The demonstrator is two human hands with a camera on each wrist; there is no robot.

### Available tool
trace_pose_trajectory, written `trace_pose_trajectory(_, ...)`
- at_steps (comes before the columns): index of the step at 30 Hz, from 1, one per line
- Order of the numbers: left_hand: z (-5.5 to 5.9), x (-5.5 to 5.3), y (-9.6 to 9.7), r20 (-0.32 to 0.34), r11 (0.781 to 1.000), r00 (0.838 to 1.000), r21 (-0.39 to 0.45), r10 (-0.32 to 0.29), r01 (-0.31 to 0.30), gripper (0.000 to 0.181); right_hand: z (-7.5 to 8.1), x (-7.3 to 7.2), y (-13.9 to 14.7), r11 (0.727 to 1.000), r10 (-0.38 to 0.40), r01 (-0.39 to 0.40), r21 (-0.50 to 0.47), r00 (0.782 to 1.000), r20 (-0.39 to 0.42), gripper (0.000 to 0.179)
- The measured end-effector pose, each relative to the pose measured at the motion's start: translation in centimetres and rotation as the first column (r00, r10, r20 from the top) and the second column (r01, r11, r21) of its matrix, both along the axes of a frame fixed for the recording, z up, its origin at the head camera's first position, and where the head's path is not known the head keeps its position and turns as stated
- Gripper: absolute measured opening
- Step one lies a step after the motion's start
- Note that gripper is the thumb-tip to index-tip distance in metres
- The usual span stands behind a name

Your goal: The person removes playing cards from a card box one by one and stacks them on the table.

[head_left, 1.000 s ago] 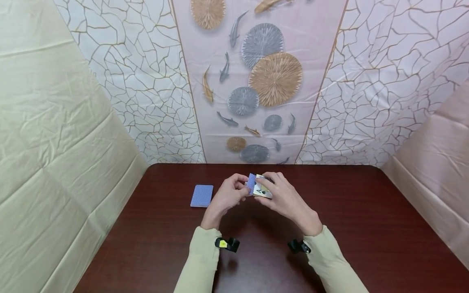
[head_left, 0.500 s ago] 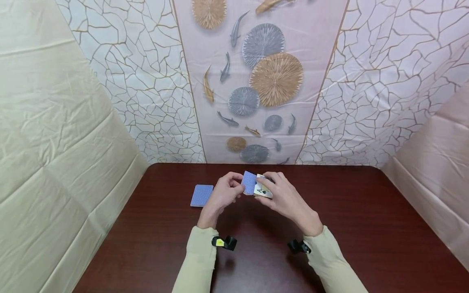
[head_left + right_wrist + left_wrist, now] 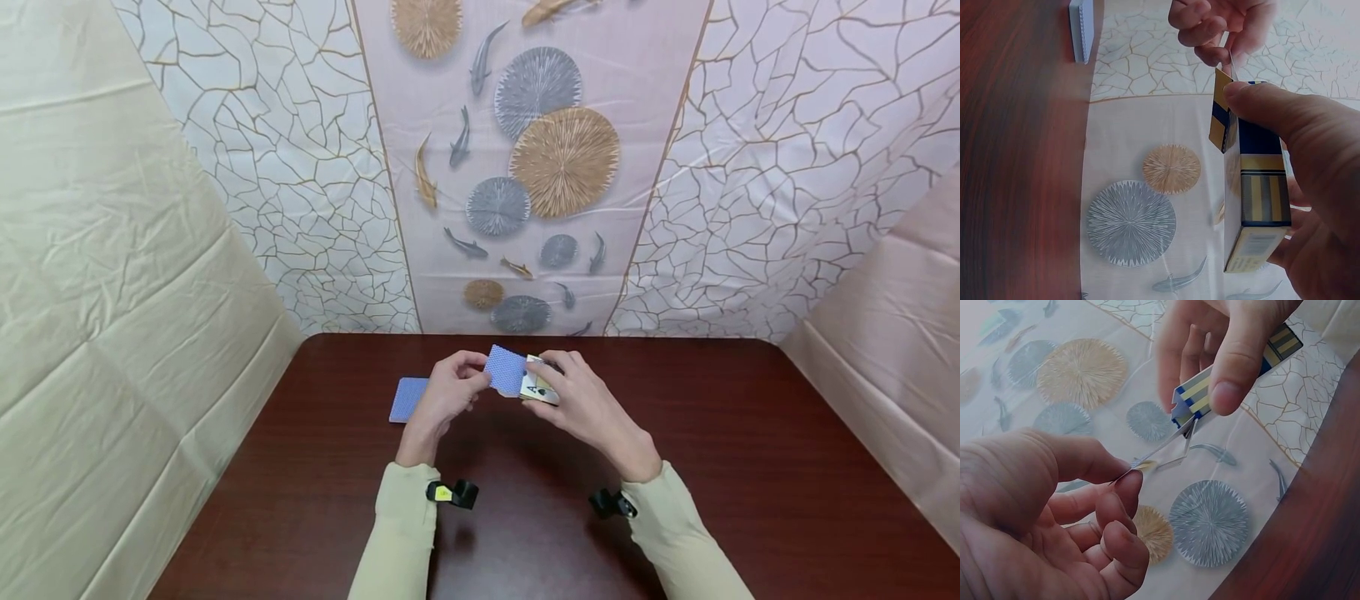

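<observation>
My left hand [image 3: 444, 393] pinches a blue-backed playing card [image 3: 504, 372] by its left edge, between thumb and index finger. The card's other end is at the mouth of a card box [image 3: 540, 385]; how deep it sits inside cannot be told. My right hand [image 3: 583, 403] grips this box, whose face shows an ace. In the right wrist view the card box [image 3: 1263, 194] has striped sides and a raised end flap [image 3: 1219, 115]. Seen edge-on in the left wrist view, the card [image 3: 1159, 449] is a thin line. Behind my left wrist lies a blue-backed stack of cards [image 3: 406, 400].
Both hands are above a dark red-brown table [image 3: 337, 517]. A patterned cloth [image 3: 525, 250] hangs behind its far edge, with pale cloth walls [image 3: 135, 333] on either side. Each sleeve carries a black wrist camera [image 3: 453, 493].
My left hand has moved left, drawing the card further out of the box, so more of its blue back shows. The right hand and box stay nearly still.
</observation>
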State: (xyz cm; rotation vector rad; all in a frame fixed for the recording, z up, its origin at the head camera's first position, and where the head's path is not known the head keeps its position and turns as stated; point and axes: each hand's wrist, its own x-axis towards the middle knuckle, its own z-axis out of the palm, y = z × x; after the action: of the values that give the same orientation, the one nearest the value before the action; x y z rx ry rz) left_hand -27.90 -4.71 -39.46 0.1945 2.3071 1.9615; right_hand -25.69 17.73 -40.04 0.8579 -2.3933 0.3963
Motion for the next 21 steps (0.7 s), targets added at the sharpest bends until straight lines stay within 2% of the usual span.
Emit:
trace_pose_trajectory(10, -0.06, -0.21, -0.48, -0.002, 1.000, 1.000, 0.020, 0.023, -0.023, 0.026, 0.09, -0.02, -0.02, 1.000, 0.004, -0.004, 0.000, 1.000, 0.004, 0.051)
trace_pose_trajectory(21, -0.05, -0.51, -1.02, 0.006, 0.993, 0.996, 0.073, 0.090, -0.091, 0.024, -0.04, -0.11, 0.05, 1.000, 0.007, -0.007, 0.002, 1.000, -0.027, 0.050)
